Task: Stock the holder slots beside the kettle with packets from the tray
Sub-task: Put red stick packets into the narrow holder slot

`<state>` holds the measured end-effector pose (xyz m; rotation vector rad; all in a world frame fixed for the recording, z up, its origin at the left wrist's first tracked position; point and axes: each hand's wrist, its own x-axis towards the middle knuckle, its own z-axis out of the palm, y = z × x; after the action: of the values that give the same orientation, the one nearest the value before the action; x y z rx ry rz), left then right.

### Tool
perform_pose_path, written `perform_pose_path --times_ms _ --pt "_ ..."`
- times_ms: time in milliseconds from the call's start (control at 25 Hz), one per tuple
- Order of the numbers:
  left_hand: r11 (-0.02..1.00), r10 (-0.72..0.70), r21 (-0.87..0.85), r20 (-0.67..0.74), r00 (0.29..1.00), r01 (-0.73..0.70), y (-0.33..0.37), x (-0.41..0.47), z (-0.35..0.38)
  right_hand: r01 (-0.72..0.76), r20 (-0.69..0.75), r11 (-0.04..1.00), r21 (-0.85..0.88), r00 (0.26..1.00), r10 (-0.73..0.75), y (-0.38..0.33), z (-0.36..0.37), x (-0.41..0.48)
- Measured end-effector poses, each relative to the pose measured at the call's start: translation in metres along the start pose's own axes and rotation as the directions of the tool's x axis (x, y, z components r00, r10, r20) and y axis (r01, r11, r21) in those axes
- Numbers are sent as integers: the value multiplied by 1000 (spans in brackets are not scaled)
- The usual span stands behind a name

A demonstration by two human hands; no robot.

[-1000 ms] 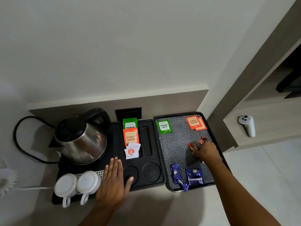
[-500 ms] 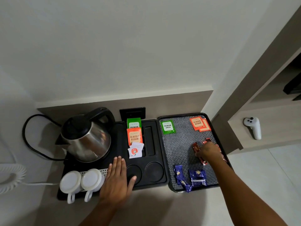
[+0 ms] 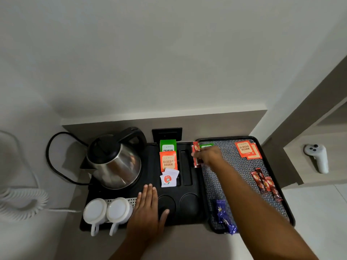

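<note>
Three slots mid-frame filled, long slot bare; right hand pinching red sticks beside it; left hand flat, fingers spread; more packets on tray right

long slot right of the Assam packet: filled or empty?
Empty. The long slot shows only dark recess; the right hand holds red sachets just right of it, not yet inserted.

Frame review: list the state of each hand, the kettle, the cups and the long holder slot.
Right hand: gripping red sachets above the holder.
Left hand: flat, open on the holder.
Kettle: lid closed.
Cups: upside down.
Long slot: empty.
</note>
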<state>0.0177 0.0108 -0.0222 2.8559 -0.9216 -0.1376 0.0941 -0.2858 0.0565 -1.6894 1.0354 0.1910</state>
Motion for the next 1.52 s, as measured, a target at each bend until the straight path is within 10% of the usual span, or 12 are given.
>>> perform_pose_path --times_ms 1000,1240,1520 --pt "999 13 -33 -14 1000 -13 -1 1 8 158 -214 905 -395 942 -258 3 2 15" --pt "1000 15 -20 -19 1000 -16 -1 0 7 -200 -475 875 -442 879 -39 113 -125 -9" --pt "1000 -2 5 10 1000 2 1 0 -1 -193 -381 879 -436 925 14 127 -121 -2"
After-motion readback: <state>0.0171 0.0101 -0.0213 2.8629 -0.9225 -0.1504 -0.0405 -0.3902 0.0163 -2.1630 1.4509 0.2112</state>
